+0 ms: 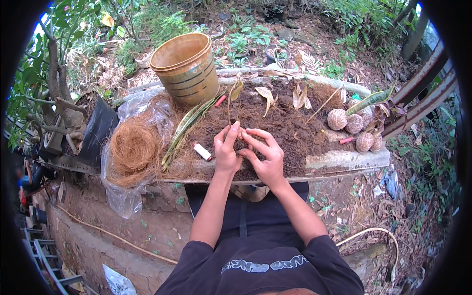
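Dark clump [239,143], partly hidden, sits between both hands above the soil [295,128]: left hand [227,146] upright, right hand [265,153] angled inward, fingers curled around it. Left to right: one fibre bundle [135,147], one bucket [189,73], one white spool [202,151], two pink pieces [220,101], at least five wrapped balls [337,119].

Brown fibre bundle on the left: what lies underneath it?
Clear plastic bag shows beneath the edges of the brown fibre bundle; whatever lies under its middle is covered and cannot be seen.
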A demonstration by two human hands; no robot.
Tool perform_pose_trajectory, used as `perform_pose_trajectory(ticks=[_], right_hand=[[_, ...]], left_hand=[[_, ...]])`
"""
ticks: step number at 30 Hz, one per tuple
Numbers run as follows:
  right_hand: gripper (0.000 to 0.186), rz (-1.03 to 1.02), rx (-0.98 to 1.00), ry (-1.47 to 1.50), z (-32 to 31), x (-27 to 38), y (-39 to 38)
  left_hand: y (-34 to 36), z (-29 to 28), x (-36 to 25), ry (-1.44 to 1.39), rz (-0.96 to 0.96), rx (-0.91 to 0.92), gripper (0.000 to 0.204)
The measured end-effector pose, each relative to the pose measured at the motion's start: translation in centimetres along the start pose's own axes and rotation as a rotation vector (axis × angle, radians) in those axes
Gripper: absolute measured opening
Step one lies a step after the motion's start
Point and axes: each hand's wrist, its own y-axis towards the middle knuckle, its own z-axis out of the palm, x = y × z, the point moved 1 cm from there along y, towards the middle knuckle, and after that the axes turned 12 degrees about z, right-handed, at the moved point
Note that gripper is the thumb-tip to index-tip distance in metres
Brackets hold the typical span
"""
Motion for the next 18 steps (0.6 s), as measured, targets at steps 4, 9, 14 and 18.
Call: perform_pose_trajectory(ticks=[4, 9, 14, 18], right_hand=[[0.039, 0.019, -0.017, -0.033, -0.1, 0.1, 0.3], [0.028, -0.206, -0.116, -0.132, 0.6, -1.1, 0.0], [0.029, -0.307, -0.131, -0.281, 0.4, -1.0, -0.5], [0.028, -0.275, -0.174, -0.233, 0.4, -0.7, -0.9]], left_hand=[[0.3, -0.8, 0.6, 0.053, -0.074, -0.061, 0.026], [0.1, 0.2, 0.1, 0.019, -0.158, -0.081, 0.027], [-0.5, 0.1, 0.4, -0.087, -0.213, -0.158, 0.034], [-1.1, -0.3, 0.8, -0.128, -0.206, -0.12, 0.041]])
